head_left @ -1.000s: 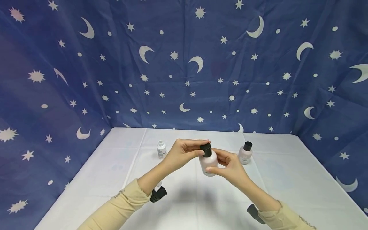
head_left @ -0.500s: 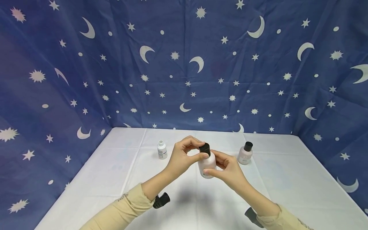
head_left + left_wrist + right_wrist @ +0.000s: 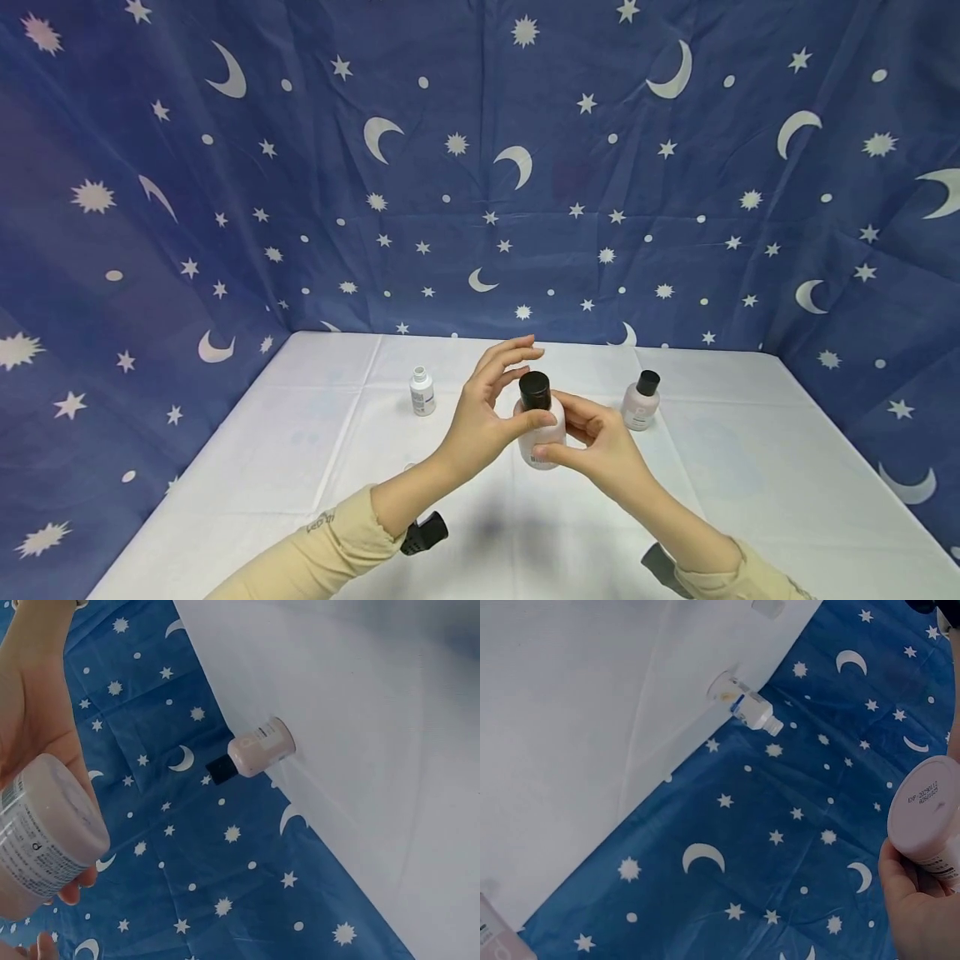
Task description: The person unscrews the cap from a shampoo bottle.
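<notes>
Above the white table (image 3: pixel 315 433), our right hand (image 3: pixel 600 446) grips an upright pale pink bottle (image 3: pixel 542 433); our left hand (image 3: pixel 483 417) steadies its shoulder, thumb touching, fingers (image 3: pixel 510 354) spread loose just beside the black cap (image 3: pixel 534 390).

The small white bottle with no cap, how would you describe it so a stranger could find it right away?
On the white table before the starry blue cloth, look at the back left, left of both hands. The small white bottle stands there upright and alone. Unlike the two pink bottles, it is white and its neck is bare, with no black cap.
</notes>
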`<state>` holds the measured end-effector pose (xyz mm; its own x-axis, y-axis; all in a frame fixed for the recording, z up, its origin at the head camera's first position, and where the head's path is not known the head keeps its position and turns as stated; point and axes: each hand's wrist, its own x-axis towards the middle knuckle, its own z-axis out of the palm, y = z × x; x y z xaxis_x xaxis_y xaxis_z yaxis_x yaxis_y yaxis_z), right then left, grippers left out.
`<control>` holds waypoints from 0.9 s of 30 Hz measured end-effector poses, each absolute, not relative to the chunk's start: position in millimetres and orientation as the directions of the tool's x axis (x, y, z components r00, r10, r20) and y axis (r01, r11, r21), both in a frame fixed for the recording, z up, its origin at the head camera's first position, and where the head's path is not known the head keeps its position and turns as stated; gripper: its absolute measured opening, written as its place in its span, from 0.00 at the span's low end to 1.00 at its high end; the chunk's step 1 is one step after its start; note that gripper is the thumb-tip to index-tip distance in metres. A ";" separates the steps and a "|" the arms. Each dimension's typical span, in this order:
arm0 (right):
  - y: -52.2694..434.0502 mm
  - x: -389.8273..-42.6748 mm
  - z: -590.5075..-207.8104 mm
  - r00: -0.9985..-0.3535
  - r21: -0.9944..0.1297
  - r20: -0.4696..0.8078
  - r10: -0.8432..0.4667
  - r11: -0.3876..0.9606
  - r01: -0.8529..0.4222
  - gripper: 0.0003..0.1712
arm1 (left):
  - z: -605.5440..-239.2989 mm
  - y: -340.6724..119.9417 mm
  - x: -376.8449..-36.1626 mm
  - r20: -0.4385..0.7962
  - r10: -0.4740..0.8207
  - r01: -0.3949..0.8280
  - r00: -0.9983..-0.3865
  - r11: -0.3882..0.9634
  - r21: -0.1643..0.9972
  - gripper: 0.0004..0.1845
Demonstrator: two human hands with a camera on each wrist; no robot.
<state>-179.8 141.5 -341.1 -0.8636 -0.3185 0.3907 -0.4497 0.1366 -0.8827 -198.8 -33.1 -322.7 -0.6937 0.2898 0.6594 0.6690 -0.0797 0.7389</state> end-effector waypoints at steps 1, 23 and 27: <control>141.5 -179.6 -340.0 -0.862 -0.880 0.396 -0.317 0.138 -0.455 0.32 | -321.7 -33.8 -198.9 0.663 0.311 0.673 -0.681 -0.090 0.734 0.39; 142.4 -178.4 -334.3 -0.872 -0.899 0.371 -0.319 0.111 -0.423 0.32 | -304.7 -64.0 -213.8 0.534 0.681 0.648 -0.501 -0.115 0.753 0.23; 141.2 -178.9 -333.2 -0.878 -0.901 0.363 -0.313 0.124 -0.416 0.33 | -304.8 -59.9 -215.7 0.557 0.645 0.629 -0.522 -0.150 0.763 0.22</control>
<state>-178.9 141.2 -333.2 -0.8779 -0.3126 0.3628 -0.4163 0.1237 -0.9008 -215.7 -59.9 -304.8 -0.5223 0.6453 0.5574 0.6286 -0.1503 0.7630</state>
